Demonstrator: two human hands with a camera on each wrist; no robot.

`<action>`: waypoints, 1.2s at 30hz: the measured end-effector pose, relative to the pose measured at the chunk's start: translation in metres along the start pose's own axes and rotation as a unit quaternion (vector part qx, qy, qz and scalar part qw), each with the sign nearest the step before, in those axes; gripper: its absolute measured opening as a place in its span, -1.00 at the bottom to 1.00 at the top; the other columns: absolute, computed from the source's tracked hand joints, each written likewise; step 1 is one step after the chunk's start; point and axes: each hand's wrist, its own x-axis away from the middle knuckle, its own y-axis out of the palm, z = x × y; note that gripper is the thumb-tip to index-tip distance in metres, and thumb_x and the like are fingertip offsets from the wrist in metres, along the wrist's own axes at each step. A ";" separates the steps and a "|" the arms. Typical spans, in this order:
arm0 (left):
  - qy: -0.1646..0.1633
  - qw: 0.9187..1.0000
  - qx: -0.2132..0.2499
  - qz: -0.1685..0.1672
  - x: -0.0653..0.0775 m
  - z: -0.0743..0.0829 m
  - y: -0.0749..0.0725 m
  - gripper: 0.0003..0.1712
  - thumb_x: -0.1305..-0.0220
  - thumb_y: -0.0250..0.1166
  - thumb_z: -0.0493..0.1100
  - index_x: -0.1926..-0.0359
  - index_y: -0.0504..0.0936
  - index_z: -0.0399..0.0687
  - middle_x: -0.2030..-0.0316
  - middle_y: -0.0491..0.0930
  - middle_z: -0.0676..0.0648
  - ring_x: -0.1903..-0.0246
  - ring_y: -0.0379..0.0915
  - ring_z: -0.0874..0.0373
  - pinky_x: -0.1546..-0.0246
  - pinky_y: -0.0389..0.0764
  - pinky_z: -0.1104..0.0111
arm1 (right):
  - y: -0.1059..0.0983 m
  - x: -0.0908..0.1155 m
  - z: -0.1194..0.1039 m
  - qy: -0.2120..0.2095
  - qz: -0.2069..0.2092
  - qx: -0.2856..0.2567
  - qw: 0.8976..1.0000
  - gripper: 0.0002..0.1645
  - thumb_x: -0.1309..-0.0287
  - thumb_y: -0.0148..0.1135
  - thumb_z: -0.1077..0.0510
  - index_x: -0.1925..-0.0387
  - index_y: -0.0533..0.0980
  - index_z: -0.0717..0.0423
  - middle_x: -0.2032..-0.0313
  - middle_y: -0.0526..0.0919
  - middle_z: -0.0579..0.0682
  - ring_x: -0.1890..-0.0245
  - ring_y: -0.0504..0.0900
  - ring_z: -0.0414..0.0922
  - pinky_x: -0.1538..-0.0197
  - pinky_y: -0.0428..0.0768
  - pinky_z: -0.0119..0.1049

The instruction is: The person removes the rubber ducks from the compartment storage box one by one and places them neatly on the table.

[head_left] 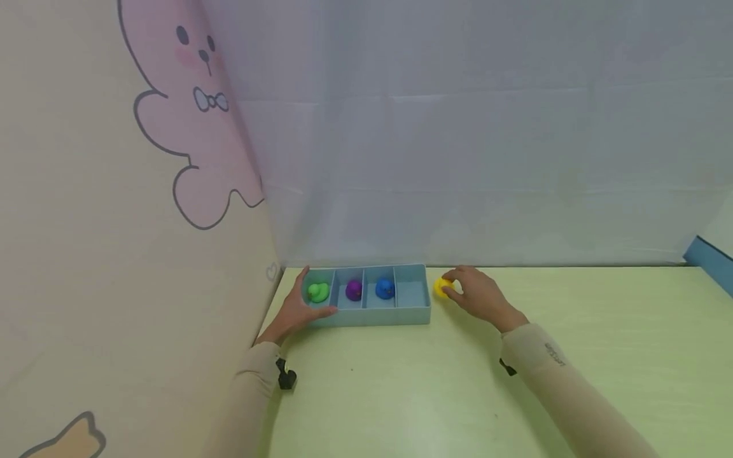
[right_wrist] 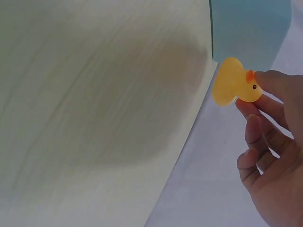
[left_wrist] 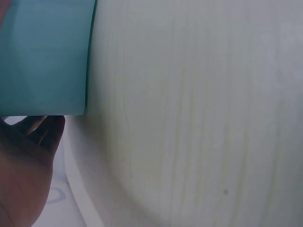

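A yellow rubber duck (right_wrist: 229,85) is pinched between the thumb and fingertips of my right hand (head_left: 478,294), just right of the box. The duck's head is at the fingertips, with its orange beak near the thumb. My left hand (head_left: 294,313) grips the left end of a light blue divided box (head_left: 366,317), its thumb along the front rim and fingers round the far corner. From the left, the box's compartments hold a green duck (head_left: 318,292), a purple duck (head_left: 354,291) and a blue duck (head_left: 385,289). The rightmost compartment (head_left: 412,294) has nothing in it.
The box stands on a pale yellow-green table (head_left: 401,381), near its back edge. A whitish sheet (head_left: 469,140) hangs behind, and a wall (head_left: 143,286) with cartoon figures rises close on the left. A blue strip (head_left: 710,261) lies at the far right.
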 end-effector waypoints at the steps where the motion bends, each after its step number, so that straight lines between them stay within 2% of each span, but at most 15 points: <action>1: 0.000 1.000 0.000 -0.001 0.000 0.001 0.000 0.55 0.12 0.62 0.33 -0.65 -0.26 0.23 -0.65 -0.10 -0.20 -0.59 -0.05 -0.30 -0.49 0.16 -0.30 | 0.002 0.000 0.002 0.001 -0.002 0.000 1.000 -0.62 -0.32 0.34 0.07 -0.06 0.64 0.23 0.03 0.73 0.15 -0.04 0.68 0.18 -0.11 0.66 0.14; 13: -0.005 1.000 0.001 -0.011 0.002 0.009 0.004 0.55 0.11 0.62 0.31 -0.65 -0.27 0.22 -0.64 -0.07 -0.20 -0.59 -0.04 -0.29 -0.51 0.15 -0.28 | 0.011 -0.004 0.014 0.003 -0.020 -0.006 1.000 -0.64 -0.33 0.33 0.10 -0.05 0.64 0.25 0.09 0.73 0.13 0.06 0.70 0.13 -0.06 0.68 0.10; 26: -0.009 1.000 0.008 -0.004 0.000 0.010 0.004 0.54 0.13 0.63 0.32 -0.65 -0.27 0.33 -0.65 -0.09 -0.13 -0.61 -0.06 -0.24 -0.51 0.15 -0.27 | 0.009 -0.010 0.024 0.003 -0.028 -0.005 1.000 -0.60 -0.37 0.28 0.06 -0.09 0.62 0.24 -0.03 0.71 0.19 -0.04 0.67 0.18 -0.13 0.65 0.15; 36: -0.008 1.000 0.017 0.000 -0.002 0.009 0.004 0.55 0.15 0.63 0.33 -0.65 -0.26 0.31 -0.65 -0.10 -0.13 -0.61 -0.08 -0.25 -0.51 0.13 -0.29 | 0.000 -0.014 0.020 -0.002 -0.024 -0.006 1.000 -0.60 -0.41 0.23 0.08 -0.13 0.60 0.25 -0.11 0.69 0.23 -0.14 0.65 0.22 -0.20 0.62 0.18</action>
